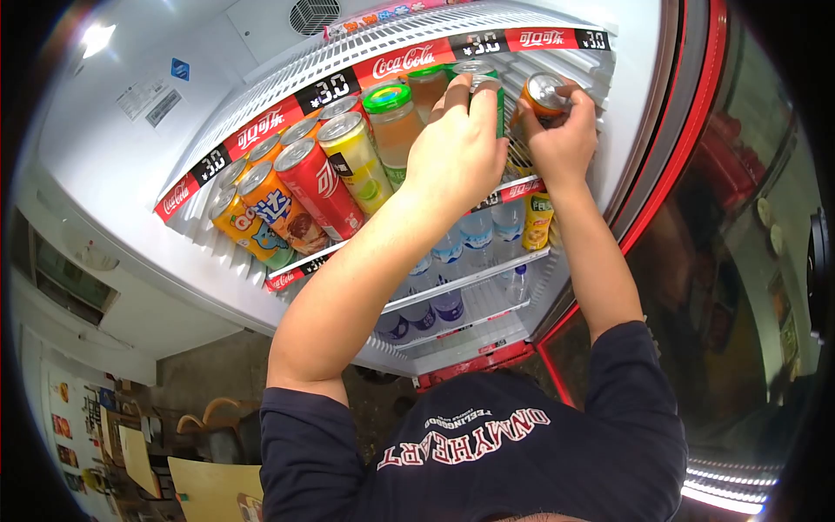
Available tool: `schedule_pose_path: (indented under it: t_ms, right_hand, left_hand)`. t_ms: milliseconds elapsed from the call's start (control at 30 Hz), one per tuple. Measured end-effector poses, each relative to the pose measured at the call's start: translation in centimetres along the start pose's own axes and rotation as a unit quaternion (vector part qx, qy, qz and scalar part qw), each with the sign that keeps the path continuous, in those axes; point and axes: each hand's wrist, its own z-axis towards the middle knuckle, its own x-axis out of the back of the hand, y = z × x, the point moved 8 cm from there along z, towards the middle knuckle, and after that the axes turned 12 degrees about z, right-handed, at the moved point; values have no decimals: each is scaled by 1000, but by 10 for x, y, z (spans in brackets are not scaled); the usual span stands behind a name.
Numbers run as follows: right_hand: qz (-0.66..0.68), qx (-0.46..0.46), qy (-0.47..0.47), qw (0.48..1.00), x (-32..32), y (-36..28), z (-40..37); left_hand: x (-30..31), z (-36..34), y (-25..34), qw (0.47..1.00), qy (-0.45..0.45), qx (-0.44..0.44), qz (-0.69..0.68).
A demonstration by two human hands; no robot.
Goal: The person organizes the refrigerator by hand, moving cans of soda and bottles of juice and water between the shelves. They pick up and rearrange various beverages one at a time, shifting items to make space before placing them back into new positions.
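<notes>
Orange-brown can (543, 92) was at the right end of the row, near the fridge side wall (641, 87), pinched between the thumb and fingers of the right hand (563, 143). Its lid faced the camera and the can looked tilted; whether its base met the shelf (296, 274) could not be told, the hand being in the way. Left hand (457, 148) was just beside it, fingers laid over a green can (499, 104); thumb contact was hidden, so whether that grip had closed could not be told. Step in hand, as judged: handling single cans at the shelf front, the right hand lifting or setting (which of the two was unclear), the left apparently steadying the neighbour. Leftward stood a bottle with a green lid (391, 130), a yellow can (352, 157) and a red can (317, 187), close together, with a price strip (404, 61) above the row. Next move, by estimate, called for a firm right grip and clearance from both strip and side wall, with the green can guarded against tipping. Space there looked tight, so a slow wrist turn seemed preferable.
</notes>
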Motion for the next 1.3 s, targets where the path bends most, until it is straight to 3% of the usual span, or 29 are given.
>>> schedule_pose_path:
  t_ms: [67, 100, 200, 267, 300, 400, 433, 533, 600, 633, 700, 767, 800, 833, 867, 933, 1033, 1133, 1267, 1300]
  right_hand:
    - [22, 34, 25, 999, 11, -2, -7]
    - [92, -9, 11, 996, 16, -1, -12]
    - [227, 95, 53, 968, 39, -33, -18]
    - [243, 145, 43, 958, 55, -56, -15]
    - [251, 138, 28, 958, 62, -62, -12]
    - [287, 114, -7, 951, 82, -85, -7]
    - [309, 73, -20, 948, 86, -90, -8]
    - [376, 19, -144, 915, 83, -118, -19]
    - [409, 28, -229, 883, 66, -141, -34]
    - [418, 30, -267, 868, 56, -152, -43]
    - [403, 2, -338, 850, 39, -159, -53]
    - [419, -39, -337, 842, 25, -146, -54]
    - [361, -10, -273, 892, 21, -126, -46]
    - [294, 10, -205, 934, 17, -106, -39]
    - [147, 17, -174, 974, 13, -90, -31]
    - [34, 52, -157, 986, -4, -68, -27]
    - [-26, 41, -182, 982, -26, -57, -41]
    - [28, -91, -200, 975, -36, -36, -57]
    - [60, -160, -204, 964, -33, -29, -52]
    - [68, -142, -204, 966, -33, -30, -50]
  left_hand:
    - [4, -3, 0, 1000, 5, -3, -4]
    - [6, -4, 1, 1000, 8, -2, -3]
    - [9, -11, 7, 1000, 15, 1, 8]
    - [14, -16, 12, 999, 22, -4, 24]
    - [12, -19, 10, 1000, -7, 18, -6]
    - [35, -42, 25, 999, 36, -26, -31]
    - [38, -55, 30, 995, 10, -33, -94]
    - [42, -85, 39, 968, -20, 10, -249]
    - [47, -99, 37, 973, 23, 6, -228]
    - [40, -112, 29, 957, 5, 39, -287]
    - [7, -151, 12, 868, -76, 188, -452]
    - [6, -178, 2, 883, -81, 188, -422]
    - [31, -177, 8, 943, -41, 103, -314]
    - [11, -209, -6, 849, -38, 248, -465]
    - [10, -223, -5, 834, -52, 254, -488]
    - [11, -246, -5, 799, -81, 264, -534]
    - [13, -282, -8, 777, -52, 337, -530]
    - [10, -311, -1, 779, -116, 333, -518]
    - [17, -332, -1, 840, -123, 300, -435]
    - [20, -335, -1, 855, -120, 291, -412]
